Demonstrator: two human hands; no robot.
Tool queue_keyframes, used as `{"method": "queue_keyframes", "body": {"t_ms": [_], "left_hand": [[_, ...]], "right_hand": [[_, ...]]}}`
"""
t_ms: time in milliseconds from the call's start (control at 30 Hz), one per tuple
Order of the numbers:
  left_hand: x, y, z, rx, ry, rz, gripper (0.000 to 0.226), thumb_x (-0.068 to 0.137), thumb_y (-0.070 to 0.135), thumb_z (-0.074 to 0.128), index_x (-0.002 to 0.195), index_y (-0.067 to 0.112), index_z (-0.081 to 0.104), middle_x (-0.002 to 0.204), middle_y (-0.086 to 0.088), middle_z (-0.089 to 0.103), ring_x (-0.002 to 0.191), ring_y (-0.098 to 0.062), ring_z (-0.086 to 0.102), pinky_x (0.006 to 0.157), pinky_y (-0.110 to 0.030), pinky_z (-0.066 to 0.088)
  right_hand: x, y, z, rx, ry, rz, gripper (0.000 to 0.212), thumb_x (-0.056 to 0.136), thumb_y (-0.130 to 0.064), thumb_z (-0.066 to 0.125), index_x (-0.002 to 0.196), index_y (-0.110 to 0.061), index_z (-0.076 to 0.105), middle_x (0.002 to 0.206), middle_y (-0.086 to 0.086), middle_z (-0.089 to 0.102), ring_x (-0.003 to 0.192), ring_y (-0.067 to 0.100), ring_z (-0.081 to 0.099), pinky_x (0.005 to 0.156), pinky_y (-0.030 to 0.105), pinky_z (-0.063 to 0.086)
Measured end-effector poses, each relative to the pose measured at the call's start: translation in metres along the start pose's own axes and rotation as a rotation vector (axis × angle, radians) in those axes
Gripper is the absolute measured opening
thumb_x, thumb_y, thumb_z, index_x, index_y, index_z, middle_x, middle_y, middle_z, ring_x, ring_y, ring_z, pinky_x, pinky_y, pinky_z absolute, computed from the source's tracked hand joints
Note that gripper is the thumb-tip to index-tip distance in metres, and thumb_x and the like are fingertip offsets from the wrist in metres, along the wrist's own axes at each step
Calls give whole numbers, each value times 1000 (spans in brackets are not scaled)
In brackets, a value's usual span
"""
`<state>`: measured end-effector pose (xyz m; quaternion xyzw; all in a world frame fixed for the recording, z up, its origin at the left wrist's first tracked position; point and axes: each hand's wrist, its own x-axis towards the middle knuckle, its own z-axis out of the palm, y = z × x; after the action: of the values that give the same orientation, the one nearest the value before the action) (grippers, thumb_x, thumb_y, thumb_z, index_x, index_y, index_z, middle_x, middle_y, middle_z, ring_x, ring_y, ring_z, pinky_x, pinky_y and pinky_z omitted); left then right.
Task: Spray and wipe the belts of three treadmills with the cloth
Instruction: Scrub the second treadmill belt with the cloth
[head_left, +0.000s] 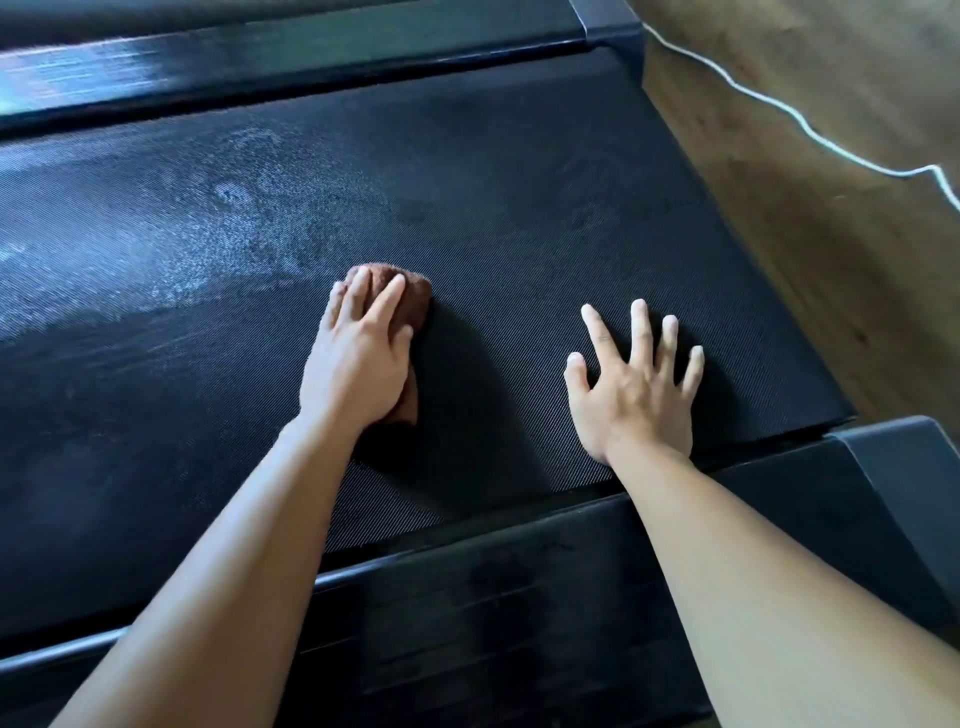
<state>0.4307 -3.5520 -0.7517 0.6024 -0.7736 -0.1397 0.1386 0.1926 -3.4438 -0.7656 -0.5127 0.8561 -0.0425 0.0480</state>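
A black textured treadmill belt (493, 197) fills most of the view. Pale, wet-looking spray marks cover its left and upper-left part. A bunched brown cloth (415, 293) lies on the belt near the middle. My left hand (358, 358) lies on top of the cloth and presses it onto the belt, with the fingers lying fairly straight over it. My right hand (634, 384) rests flat on the belt to the right, fingers spread, with nothing in it. No spray bottle is in view.
The near side rail (519, 587) of the treadmill runs under my forearms, and the far rail (291, 57) lies along the top. A grey end cap (914, 478) sits at the right. Wooden floor (831, 218) with a white cable (810, 132) lies beyond.
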Motion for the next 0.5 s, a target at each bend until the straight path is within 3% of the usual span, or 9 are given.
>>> {"method": "queue_keyframes", "body": {"t_ms": [133,233,500], "left_hand": [[36,38,12,-7,9,32,57,100,30,51,154,23,34,164,-13,19,153,-29,10,124,-32,1],[45,65,27,12,-30,154,57,97,33,51,152,23,37,162,-15,25,152,-30,15,125,-38,6],[-20,69,28,-33,-80,346,55,96,32,58,149,27,44,160,-8,33,149,-33,25,123,-39,17]], "right_hand": [[0,-1,1,7,7,1,58,97,-58,25,153,-50,14,166,2,3,152,30,-2,120,57,-1],[-1,0,1,9,12,-6,58,97,-57,28,153,-49,15,166,2,4,152,31,-2,120,57,-1],[1,0,0,24,-1,3,58,97,-57,29,153,-51,13,166,1,2,152,30,-4,120,56,-3]]}}
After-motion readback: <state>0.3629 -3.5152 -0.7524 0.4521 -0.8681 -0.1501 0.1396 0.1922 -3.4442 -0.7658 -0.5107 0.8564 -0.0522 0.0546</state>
